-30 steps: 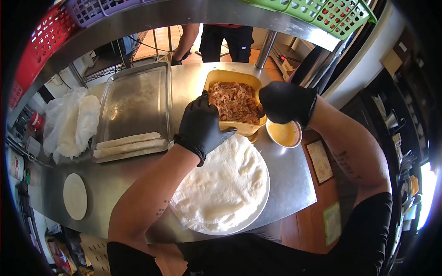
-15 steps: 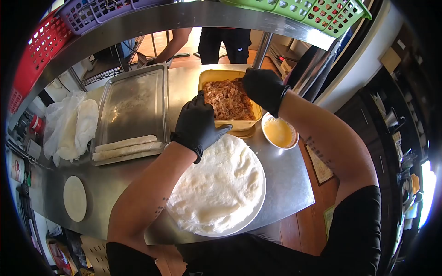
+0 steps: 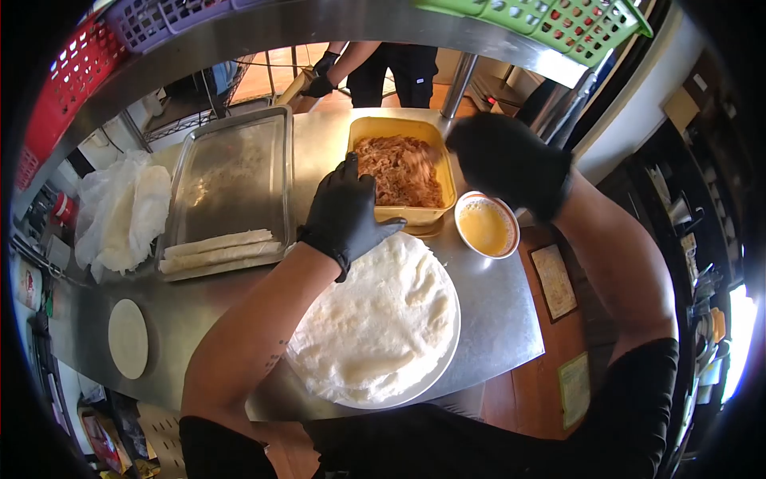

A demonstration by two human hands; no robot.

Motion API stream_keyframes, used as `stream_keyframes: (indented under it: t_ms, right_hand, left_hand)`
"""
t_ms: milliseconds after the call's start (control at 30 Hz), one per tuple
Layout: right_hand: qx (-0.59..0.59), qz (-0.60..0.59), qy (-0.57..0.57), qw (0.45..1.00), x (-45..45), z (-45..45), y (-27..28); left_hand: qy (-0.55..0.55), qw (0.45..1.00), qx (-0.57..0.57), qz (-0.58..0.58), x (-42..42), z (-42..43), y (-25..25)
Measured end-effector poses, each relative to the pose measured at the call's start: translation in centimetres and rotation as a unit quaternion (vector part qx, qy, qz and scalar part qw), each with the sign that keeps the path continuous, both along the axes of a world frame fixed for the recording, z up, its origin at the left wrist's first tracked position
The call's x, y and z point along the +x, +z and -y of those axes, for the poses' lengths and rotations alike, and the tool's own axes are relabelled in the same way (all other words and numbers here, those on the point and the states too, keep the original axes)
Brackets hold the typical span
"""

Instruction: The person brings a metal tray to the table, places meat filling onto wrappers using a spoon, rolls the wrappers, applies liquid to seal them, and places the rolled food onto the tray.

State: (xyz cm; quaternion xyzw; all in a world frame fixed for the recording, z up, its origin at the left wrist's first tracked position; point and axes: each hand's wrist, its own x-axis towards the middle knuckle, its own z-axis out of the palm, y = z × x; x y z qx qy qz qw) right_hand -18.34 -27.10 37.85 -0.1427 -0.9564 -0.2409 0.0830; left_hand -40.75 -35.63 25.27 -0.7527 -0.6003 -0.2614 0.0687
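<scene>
My left hand (image 3: 347, 209), in a black glove, grips the left rim of a yellow plastic container (image 3: 431, 214), its thumb along the near side. Reddish-brown shredded filling (image 3: 399, 169) lies inside the container. My right hand (image 3: 511, 164), also black-gloved, is in the air just right of the container, smeared by motion; its fingers cannot be made out. Below it stands a bowl of beaten egg (image 3: 483, 229). In front of me a stack of thin white wrappers (image 3: 379, 323) covers most of a round plate (image 3: 431, 387).
A metal tray (image 3: 231, 172) at left holds pale rolls (image 3: 219, 251). Beyond it lies a plastic bag of wrappers (image 3: 124, 211); a small white plate (image 3: 128, 339) sits nearer. A shelf with baskets (image 3: 558, 28) crosses above. Opposite, another person's gloved hand (image 3: 319, 85) holds something brown.
My right hand has moved right, away from the container's far right corner. My left hand stays on the container. The other person's gloved hands have come into view.
</scene>
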Motion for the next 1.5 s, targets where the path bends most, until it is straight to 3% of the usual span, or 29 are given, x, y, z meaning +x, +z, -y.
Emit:
stream_keyframes:
  t_ms: [67, 167, 200, 333, 400, 467, 500, 633, 667, 733, 800, 1033, 1067, 1167, 1200, 1333, 1400, 1467, 1500]
  right_hand:
    - [0.048, -0.081, 0.092, 0.991, -0.3, -3.4, -2.3]
    - [0.004, -0.027, -0.056, 0.998, 0.1, -2.7, -5.4]
    - [-0.048, -0.130, 0.012, 0.990, 0.9, -2.7, -6.9]
    - [-0.213, -0.024, -0.239, 0.947, 1.2, 6.4, -4.6]
    - [-0.215, -0.012, -0.219, 0.952, 2.7, 6.1, -6.0]
    - [-0.205, -0.102, -0.101, 0.968, 3.1, 5.5, -4.9]
    - [-0.252, -0.153, -0.155, 0.943, 2.6, 5.0, -4.3]
    - [-0.212, -0.141, -0.192, 0.948, -0.3, -2.2, -8.2]
    - [-0.215, -0.190, -0.198, 0.937, -1.4, -4.0, -10.1]
    - [-0.222, -0.243, -0.201, 0.923, -3.4, -3.8, -10.8]
    - [-0.216, -0.080, -0.207, 0.951, -4.7, -1.6, -10.0]
    - [-0.272, -0.125, -0.004, 0.954, 1.2, 2.7, -6.6]
    - [-0.273, -0.124, -0.003, 0.954, 1.4, 2.1, -6.8]
    - [-0.251, -0.176, -0.150, 0.940, 0.4, -1.2, -6.0]
    - [-0.196, -0.135, -0.176, 0.955, -0.5, -2.4, -5.8]
    - [-0.155, -0.126, -0.082, 0.976, -5.1, -3.9, -9.6]
    - [-0.127, -0.081, -0.121, 0.981, -5.9, -0.3, -7.9]
    - [-0.167, -0.071, -0.013, 0.983, -5.0, 1.5, -7.4]
    - [-0.211, -0.058, -0.035, 0.975, -4.5, 2.4, -6.9]
  left_hand:
    - [-0.040, 0.997, 0.059, 0.033, -0.4, 0.2, -0.4]
    - [-0.040, 0.995, 0.066, 0.062, -1.0, 0.6, -0.2]
    - [-0.053, 0.991, 0.088, 0.081, -1.4, 0.5, -0.4]
    - [-0.054, 0.990, -0.025, 0.128, -2.0, 0.1, -0.3]
    - [-0.046, 0.994, 0.026, 0.094, -2.2, 0.1, -1.0]
    - [-0.065, 0.989, 0.044, 0.123, -2.3, 0.6, -1.0]
    - [-0.082, 0.983, 0.064, 0.151, -2.4, 0.8, -0.8]
    - [-0.069, 0.975, 0.090, 0.190, -3.5, 0.7, -1.6]
    - [-0.068, 0.976, 0.091, 0.185, -3.4, 0.7, -1.2]
    - [-0.073, 0.977, 0.011, 0.199, -3.3, 1.0, -0.5]
    - [-0.076, 0.979, 0.007, 0.191, -3.3, 1.1, 0.0]
    - [-0.105, 0.974, 0.017, 0.198, -3.1, 1.5, 0.7]
    - [-0.104, 0.975, 0.017, 0.198, -3.2, 1.4, 0.5]
    - [-0.101, 0.979, 0.014, 0.176, -3.5, 1.3, 0.3]
    - [-0.097, 0.978, 0.005, 0.182, -3.4, 1.3, 0.5]
    - [-0.097, 0.977, -0.008, 0.190, -3.1, 1.2, 0.8]
    - [-0.099, 0.979, 0.006, 0.177, -3.2, 1.0, 0.5]
    - [-0.102, 0.981, 0.018, 0.166, -3.3, 0.8, 0.4]
    - [-0.098, 0.980, -0.001, 0.173, -3.4, 0.7, 0.4]
